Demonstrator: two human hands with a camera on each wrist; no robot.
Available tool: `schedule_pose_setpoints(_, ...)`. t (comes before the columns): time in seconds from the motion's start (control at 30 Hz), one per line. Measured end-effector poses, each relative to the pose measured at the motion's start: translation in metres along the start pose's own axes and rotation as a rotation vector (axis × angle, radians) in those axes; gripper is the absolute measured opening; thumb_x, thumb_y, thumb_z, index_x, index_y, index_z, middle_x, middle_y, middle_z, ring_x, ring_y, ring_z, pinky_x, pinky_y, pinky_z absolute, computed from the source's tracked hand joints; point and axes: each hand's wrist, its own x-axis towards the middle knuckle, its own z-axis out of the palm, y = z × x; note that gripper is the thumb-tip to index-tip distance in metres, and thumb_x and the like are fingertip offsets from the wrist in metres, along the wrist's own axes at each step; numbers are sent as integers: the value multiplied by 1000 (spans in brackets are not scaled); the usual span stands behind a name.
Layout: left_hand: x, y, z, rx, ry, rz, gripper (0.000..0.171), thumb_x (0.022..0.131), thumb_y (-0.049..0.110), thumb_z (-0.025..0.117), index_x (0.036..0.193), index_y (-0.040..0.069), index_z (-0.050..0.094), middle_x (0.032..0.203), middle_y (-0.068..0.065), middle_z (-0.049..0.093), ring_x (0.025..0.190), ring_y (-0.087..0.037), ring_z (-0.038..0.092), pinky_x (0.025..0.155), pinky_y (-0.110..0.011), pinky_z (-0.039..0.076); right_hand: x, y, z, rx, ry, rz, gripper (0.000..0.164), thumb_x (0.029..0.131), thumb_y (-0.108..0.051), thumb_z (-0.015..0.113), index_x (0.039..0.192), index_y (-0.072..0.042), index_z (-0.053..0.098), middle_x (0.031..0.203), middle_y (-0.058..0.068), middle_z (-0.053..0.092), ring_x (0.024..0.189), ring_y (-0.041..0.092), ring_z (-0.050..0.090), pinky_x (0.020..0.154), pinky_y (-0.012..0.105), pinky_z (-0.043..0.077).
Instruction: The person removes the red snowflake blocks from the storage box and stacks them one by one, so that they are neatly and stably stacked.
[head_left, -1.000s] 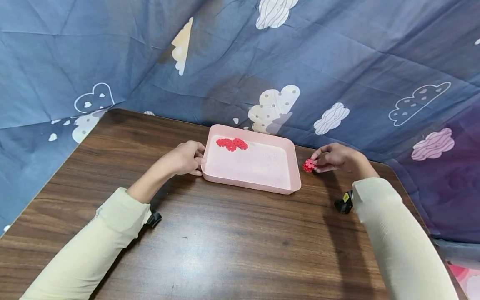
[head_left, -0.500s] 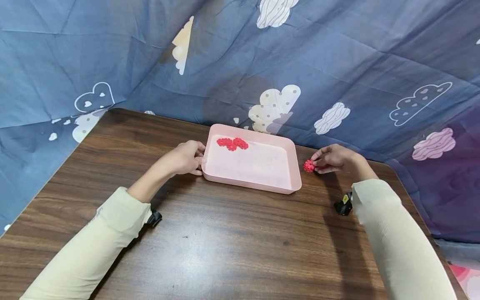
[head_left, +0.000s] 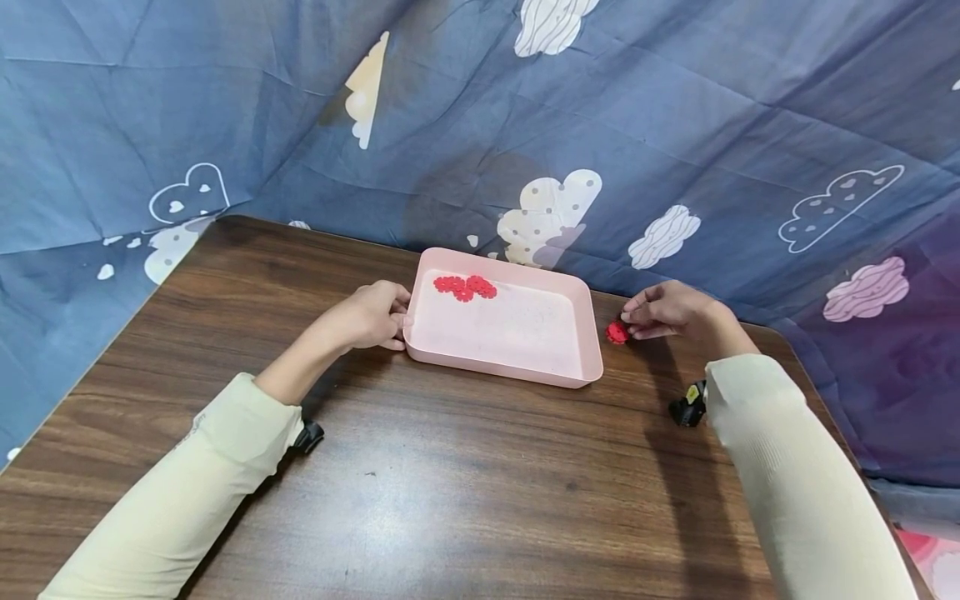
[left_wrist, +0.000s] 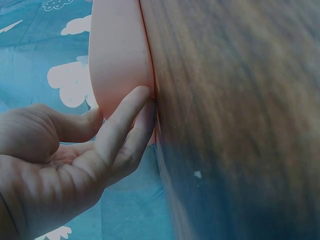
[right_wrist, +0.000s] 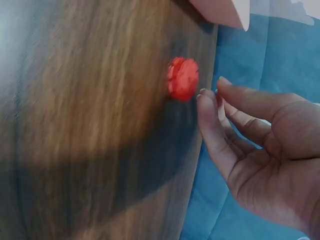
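Our left grip holds the tray; our right grip, seemingly parted, mustn't nudge the red stack alongside.

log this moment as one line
left hand: grips pink tray | right hand: empty, beside red stack | red stack: on table | red pieces: in tray

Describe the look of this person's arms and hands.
The left sleeve and right sleeve are pale yellow-green. A left black device and a right black device, the latter marked yellow, show by the cuffs. The left hand and right hand wear no gloves.
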Motion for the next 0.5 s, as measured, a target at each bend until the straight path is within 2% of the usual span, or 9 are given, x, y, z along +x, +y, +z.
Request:
schedule_pose_setpoints(0.17, 0, 0, 0, -4, -4, -4, 44, 109, -7, 41, 152, -13, 45, 133, -30, 58, 101, -25, 67, 93, -35, 70, 3, -24, 9, -46, 36, -36, 32, 106, -8, 65, 130, 11, 56, 89, -3, 74, 81, 8, 74, 82, 26, 70)
schedule_pose_setpoints(0.3, -1, 0, 0, -4, -10, -15, 45, 109, -6, 40, 153, -13, 44, 134, -29, 57, 101, -25, 67, 93, -36, 70, 8, -42, 17, -61, 40, -73, 35, 106, -9, 66, 132, 13, 56, 87, -4, 73, 78, 7, 71, 78, 22, 68)
schedule_pose_setpoints(0.5, -1, 1, -1, 8, -3, -18, 44, 109, -6, 41, 152, -11, 45, 130, -27, 58, 97, -23, 68, 92, -35, 70, 20, -71, 37, -4, -32, -116, 38, 107, -4, 63, 136, 18, 54, 88, 0, 76, 81, 8, 73, 79, 23, 68)
